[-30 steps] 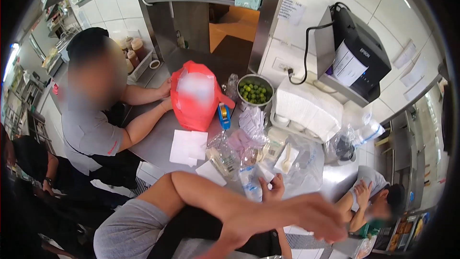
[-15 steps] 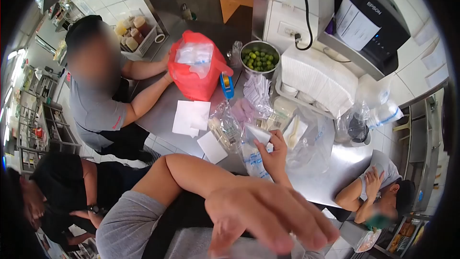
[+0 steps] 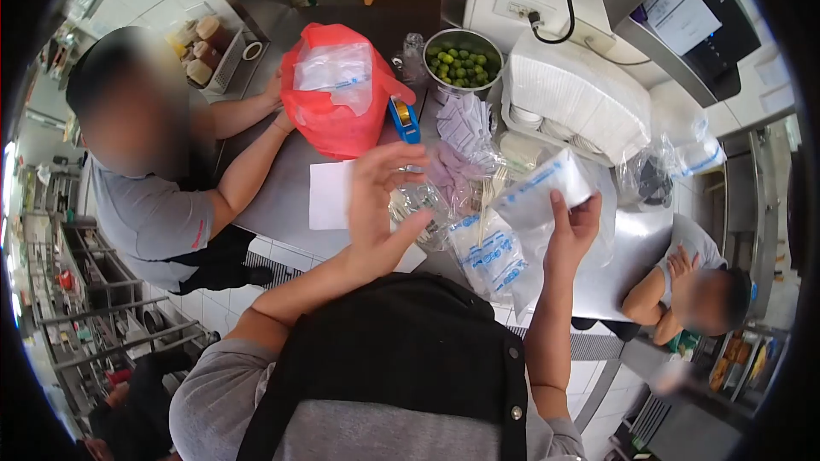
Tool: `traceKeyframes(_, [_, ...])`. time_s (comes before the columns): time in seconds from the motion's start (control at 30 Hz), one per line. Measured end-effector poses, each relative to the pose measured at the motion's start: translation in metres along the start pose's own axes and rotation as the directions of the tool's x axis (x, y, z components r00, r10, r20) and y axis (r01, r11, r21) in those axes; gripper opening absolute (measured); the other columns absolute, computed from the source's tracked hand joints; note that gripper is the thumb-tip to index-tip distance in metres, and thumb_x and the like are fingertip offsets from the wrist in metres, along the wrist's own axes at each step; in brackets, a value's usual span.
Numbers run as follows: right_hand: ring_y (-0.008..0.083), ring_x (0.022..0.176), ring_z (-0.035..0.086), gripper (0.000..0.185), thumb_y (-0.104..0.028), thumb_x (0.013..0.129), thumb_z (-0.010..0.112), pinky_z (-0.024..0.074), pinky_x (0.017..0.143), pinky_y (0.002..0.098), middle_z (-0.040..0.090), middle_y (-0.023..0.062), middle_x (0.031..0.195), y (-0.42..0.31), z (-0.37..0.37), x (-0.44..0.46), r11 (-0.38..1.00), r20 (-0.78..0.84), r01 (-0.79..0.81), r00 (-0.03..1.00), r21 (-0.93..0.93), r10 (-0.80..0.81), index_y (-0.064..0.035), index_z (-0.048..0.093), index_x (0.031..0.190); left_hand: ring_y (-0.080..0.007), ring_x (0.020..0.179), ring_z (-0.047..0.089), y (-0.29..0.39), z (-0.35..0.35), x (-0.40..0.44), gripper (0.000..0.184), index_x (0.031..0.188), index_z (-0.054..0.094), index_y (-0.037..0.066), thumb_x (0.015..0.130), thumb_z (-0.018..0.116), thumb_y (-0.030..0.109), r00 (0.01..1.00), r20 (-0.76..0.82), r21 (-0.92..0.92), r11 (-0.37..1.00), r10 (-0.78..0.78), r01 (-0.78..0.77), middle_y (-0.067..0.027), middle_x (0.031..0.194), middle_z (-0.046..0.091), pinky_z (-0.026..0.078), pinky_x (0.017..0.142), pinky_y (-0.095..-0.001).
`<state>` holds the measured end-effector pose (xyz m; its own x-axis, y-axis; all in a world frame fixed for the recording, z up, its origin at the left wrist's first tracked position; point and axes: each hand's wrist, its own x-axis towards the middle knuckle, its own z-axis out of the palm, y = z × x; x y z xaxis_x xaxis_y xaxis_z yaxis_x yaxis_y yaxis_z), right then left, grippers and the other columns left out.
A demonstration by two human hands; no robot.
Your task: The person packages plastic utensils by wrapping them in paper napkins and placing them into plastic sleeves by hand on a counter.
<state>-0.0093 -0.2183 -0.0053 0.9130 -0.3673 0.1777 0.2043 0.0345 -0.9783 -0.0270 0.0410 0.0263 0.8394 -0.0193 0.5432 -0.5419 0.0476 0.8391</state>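
Note:
My right hand (image 3: pixel 571 226) pinches a clear plastic packet with blue print (image 3: pixel 547 188), white inside, above the right part of the table. My left hand (image 3: pixel 380 213) is raised over the table's middle, fingers spread and holding nothing. White paper sheets (image 3: pixel 330 196) lie partly behind it, along with a clear bag of what looks like cutlery (image 3: pixel 423 209). Between my hands, more blue-printed plastic packets (image 3: pixel 489 252) lie on the tabletop. Beyond my left hand stands a full red plastic bag (image 3: pixel 333 128), with a blue tape dispenser (image 3: pixel 405 122) beside it.
A co-worker (image 3: pixel 162 179) at the left has both hands at the red bag. A pot of green limes (image 3: pixel 464 64), stacked white containers (image 3: pixel 581 98) and crumpled cloths (image 3: pixel 461 132) stand or lie farther back. An Epson printer (image 3: pixel 700 17) is mounted upper right. Another person (image 3: pixel 683 282) sits right.
My left hand has moved from close to the camera out over the table. My right hand has lifted the packet up and to the right. The view has shifted.

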Motion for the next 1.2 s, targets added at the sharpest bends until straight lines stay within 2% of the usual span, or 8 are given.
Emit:
traceKeyframes(0.13, [0.009,0.092,0.059,0.03,0.001,0.086,0.069,0.0448,0.083,0.0223,0.064,0.0037,0.102,-0.003,0.026,-0.013,0.979,0.168,-0.175,0.973,0.105,0.156,-0.0006,0.056,0.113,-0.0187,0.114,0.056,-0.037,-0.002,-0.026,0.065,0.131,0.048,-0.002,0.077,0.082,0.015,0.831,0.247,0.221,0.863,-0.499,0.453,-0.015,0.13,0.052,0.049,0.093,-0.0359])
traceKeyframes(0.33, [0.0078,0.09,0.059,0.034,-0.002,0.087,0.068,0.0444,0.081,0.0224,0.066,0.0039,0.103,0.002,0.062,-0.021,0.952,0.328,-0.277,0.918,0.127,0.223,0.0001,0.058,0.12,-0.0114,0.075,0.066,-0.061,-0.015,-0.017,0.035,0.107,0.065,-0.004,0.082,0.079,0.016,0.655,0.288,-0.061,0.669,-0.699,0.741,-0.007,0.089,0.069,0.054,0.065,-0.0258])
traceKeyframes(0.67, [0.015,0.095,0.064,0.014,-0.003,0.091,0.064,0.0508,0.085,0.0325,0.067,0.0079,0.105,-0.028,-0.003,0.039,0.885,-0.216,0.095,0.976,0.456,0.006,-0.004,0.061,0.105,-0.0108,0.075,0.068,-0.076,-0.049,0.029,0.016,0.101,0.071,0.0,0.09,0.069,0.011,0.767,0.227,-0.077,0.774,-0.6,0.629,-0.0051,0.087,0.071,0.056,0.06,-0.0233])
traceKeyframes(0.8, [0.0114,0.091,0.062,0.025,-0.005,0.093,0.06,0.0479,0.077,0.0245,0.066,0.0042,0.104,-0.057,-0.041,0.033,0.952,-0.411,0.228,0.903,0.204,-0.128,-0.003,0.059,0.119,-0.0146,0.078,0.069,-0.097,-0.051,0.011,0.022,0.102,0.069,0.001,0.088,0.071,0.018,0.682,0.347,0.172,0.759,-0.644,0.628,-0.0081,0.09,0.072,0.053,0.064,-0.0279])
traceKeyframes(0.87, [0.0104,0.093,0.061,0.027,-0.006,0.094,0.06,0.0481,0.078,0.0241,0.065,0.0037,0.106,-0.051,-0.059,0.019,0.993,-0.403,0.092,0.914,0.076,-0.054,-0.0026,0.058,0.12,-0.0221,0.08,0.068,-0.108,-0.048,-0.014,0.025,0.104,0.068,0.0,0.085,0.071,0.016,0.728,0.448,0.546,0.803,-0.52,0.238,-0.0125,0.092,0.07,0.053,0.07,-0.0336])
traceKeyframes(1.0, [0.0049,0.093,0.055,0.058,-0.013,0.095,0.062,0.045,0.077,0.0206,0.061,0.002,0.115,0.002,-0.064,-0.026,0.851,-0.203,-0.281,0.956,-0.444,0.21,0.002,0.037,0.145,-0.0263,0.083,0.066,-0.118,-0.038,-0.065,0.027,0.104,0.067,0.001,0.081,0.074,0.013,0.592,0.575,0.594,0.786,-0.564,0.172,-0.0144,0.094,0.067,0.052,0.071,-0.0372])
traceKeyframes(1.1, [0.0037,0.079,0.057,0.011,-0.008,0.092,0.065,0.0455,0.069,0.0201,0.067,0.0001,0.09,-0.002,-0.004,-0.047,0.889,0.158,-0.315,0.911,-0.333,0.382,0.0009,0.066,0.099,-0.0244,0.083,0.066,-0.105,-0.025,-0.064,0.032,0.105,0.068,0.002,0.078,0.078,0.016,0.519,0.616,0.451,0.806,-0.592,0.384,-0.0127,0.093,0.067,0.052,0.07,-0.0358])
traceKeyframes(1.2, [0.0051,0.075,0.054,0.015,-0.012,0.086,0.074,0.0429,0.063,0.0217,0.06,0.0012,0.083,0.019,0.03,-0.058,0.904,0.37,-0.228,0.855,-0.361,0.364,0.0004,0.066,0.083,-0.0192,0.082,0.066,-0.077,-0.022,-0.039,0.038,0.107,0.068,0.004,0.076,0.082,0.019,0.527,0.681,0.223,0.83,-0.508,0.511,-0.0104,0.091,0.067,0.053,0.07,-0.0331])
